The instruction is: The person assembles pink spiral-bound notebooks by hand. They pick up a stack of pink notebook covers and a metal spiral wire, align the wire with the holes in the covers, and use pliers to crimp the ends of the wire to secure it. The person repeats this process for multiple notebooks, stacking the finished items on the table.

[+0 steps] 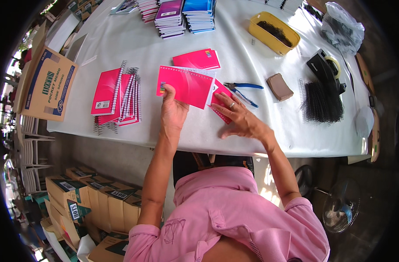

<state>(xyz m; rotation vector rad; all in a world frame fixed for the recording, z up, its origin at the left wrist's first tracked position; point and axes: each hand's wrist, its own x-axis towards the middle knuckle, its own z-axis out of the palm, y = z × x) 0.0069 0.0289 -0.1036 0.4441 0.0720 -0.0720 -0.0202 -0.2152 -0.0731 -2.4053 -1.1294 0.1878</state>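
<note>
My left hand (172,105) grips a pink notebook (188,85) by its lower left part, thumb on top. A row of punched holes runs along the notebook's upper edge, with no coil in it. My right hand (241,114) lies with fingers spread over another pink notebook (220,114), partly hidden beneath it and the held one. A further pink notebook (197,59) rests just behind. Blue-handled pliers (247,86) lie beyond my right fingers. To the left sits a pile of pink notebooks (114,98) with dark wire coils along their edges.
Stacks of purple (169,19) and blue notebooks (199,15) stand at the back. Rightward are a yellow tub (254,30) of dark bits, a brown block (279,87), black coils (324,102) and a tape dispenser (321,65). A cardboard box (51,85) stands left; a fan (341,205) is below right.
</note>
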